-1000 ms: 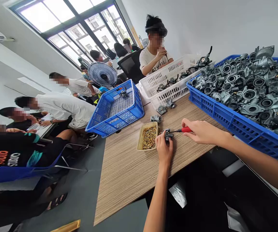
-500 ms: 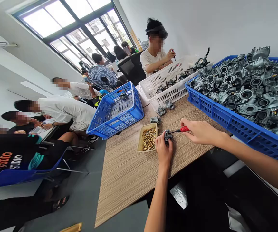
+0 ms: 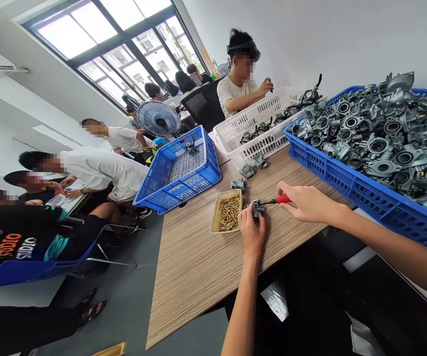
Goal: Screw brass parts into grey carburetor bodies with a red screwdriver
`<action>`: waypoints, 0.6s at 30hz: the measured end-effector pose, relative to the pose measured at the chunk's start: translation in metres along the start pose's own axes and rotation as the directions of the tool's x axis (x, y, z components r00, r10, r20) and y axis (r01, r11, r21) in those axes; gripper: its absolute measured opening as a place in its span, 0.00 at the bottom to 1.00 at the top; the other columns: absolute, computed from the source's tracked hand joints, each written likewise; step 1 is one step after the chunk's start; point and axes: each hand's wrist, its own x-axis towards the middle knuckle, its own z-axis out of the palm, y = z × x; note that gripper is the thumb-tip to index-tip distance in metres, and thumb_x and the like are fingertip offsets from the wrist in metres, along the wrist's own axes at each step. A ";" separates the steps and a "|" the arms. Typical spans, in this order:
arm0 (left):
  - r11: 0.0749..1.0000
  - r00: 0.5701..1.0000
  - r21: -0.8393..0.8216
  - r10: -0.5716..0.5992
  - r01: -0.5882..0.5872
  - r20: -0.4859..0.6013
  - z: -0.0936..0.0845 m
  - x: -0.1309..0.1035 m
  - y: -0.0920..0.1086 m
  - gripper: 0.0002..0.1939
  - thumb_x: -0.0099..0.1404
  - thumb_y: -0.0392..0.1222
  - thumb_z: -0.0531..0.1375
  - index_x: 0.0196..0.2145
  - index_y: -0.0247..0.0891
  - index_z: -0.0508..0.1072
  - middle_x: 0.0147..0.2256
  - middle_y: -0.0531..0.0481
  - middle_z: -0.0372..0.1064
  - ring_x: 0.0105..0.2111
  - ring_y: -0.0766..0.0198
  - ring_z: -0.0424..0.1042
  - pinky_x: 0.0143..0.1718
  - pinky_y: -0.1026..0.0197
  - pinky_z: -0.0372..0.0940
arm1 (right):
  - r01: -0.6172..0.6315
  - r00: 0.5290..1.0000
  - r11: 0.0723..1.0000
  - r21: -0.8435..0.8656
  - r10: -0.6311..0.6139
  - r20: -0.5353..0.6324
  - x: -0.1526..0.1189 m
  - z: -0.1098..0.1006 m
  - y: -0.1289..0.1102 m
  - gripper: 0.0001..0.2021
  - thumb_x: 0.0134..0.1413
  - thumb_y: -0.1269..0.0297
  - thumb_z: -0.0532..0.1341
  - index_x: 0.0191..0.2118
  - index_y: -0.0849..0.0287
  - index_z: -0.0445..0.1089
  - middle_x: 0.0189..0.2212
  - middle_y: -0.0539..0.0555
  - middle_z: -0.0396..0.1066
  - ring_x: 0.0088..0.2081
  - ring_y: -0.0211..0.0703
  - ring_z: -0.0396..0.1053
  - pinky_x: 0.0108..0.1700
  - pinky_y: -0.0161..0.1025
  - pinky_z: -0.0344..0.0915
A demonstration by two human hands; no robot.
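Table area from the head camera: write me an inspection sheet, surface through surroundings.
Surface: wood-grain table, no damage made out.
Things: metal part with screwdriver tip at it; small tray of brass-coloured pieces beside.
Clutter: three loose castings beyond the tray; right blue basket heaped; white basket and left blue basket also hold parts.
Hands: left hand steadies the part; right hand grips the screwdriver.
Cables: nothing seen.
Surroundings: person opposite, fan, others farther left.
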 end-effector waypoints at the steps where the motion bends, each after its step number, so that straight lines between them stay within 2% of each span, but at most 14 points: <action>1: 1.000 1.000 0.000 -0.001 0.001 0.000 0.000 0.000 0.000 0.22 0.73 0.39 0.57 0.63 0.37 0.69 0.51 0.38 0.74 0.52 0.50 0.68 0.58 0.47 0.65 | -0.001 1.000 1.000 0.001 0.001 0.004 0.000 0.000 -0.001 0.08 0.72 0.60 0.58 0.51 0.56 0.61 0.38 0.55 0.80 0.38 0.51 0.79 0.31 0.38 0.50; 8: 1.000 1.000 0.003 -0.016 0.016 0.012 -0.001 0.000 0.001 0.22 0.73 0.38 0.57 0.64 0.38 0.68 0.52 0.39 0.73 0.53 0.50 0.68 0.59 0.47 0.65 | -0.096 0.995 0.990 -0.106 0.096 -0.006 0.002 0.001 -0.001 0.14 0.76 0.51 0.53 0.48 0.57 0.63 0.35 0.58 0.80 0.37 0.56 0.79 0.31 0.39 0.51; 14: 1.000 1.000 0.001 -0.002 0.002 0.002 0.000 -0.001 0.000 0.22 0.73 0.38 0.57 0.63 0.37 0.69 0.51 0.38 0.73 0.53 0.50 0.68 0.58 0.47 0.65 | -0.001 1.000 1.000 0.009 0.001 -0.010 0.000 0.001 0.001 0.09 0.71 0.61 0.59 0.52 0.55 0.61 0.39 0.53 0.79 0.38 0.50 0.79 0.31 0.37 0.50; 18: 1.000 1.000 0.004 -0.012 0.012 0.005 0.000 -0.001 0.000 0.22 0.73 0.38 0.57 0.63 0.38 0.68 0.51 0.39 0.73 0.53 0.50 0.68 0.58 0.47 0.65 | -0.042 0.999 0.998 -0.038 0.042 -0.003 0.001 0.002 0.000 0.09 0.73 0.58 0.57 0.50 0.57 0.62 0.37 0.56 0.80 0.37 0.52 0.79 0.31 0.38 0.49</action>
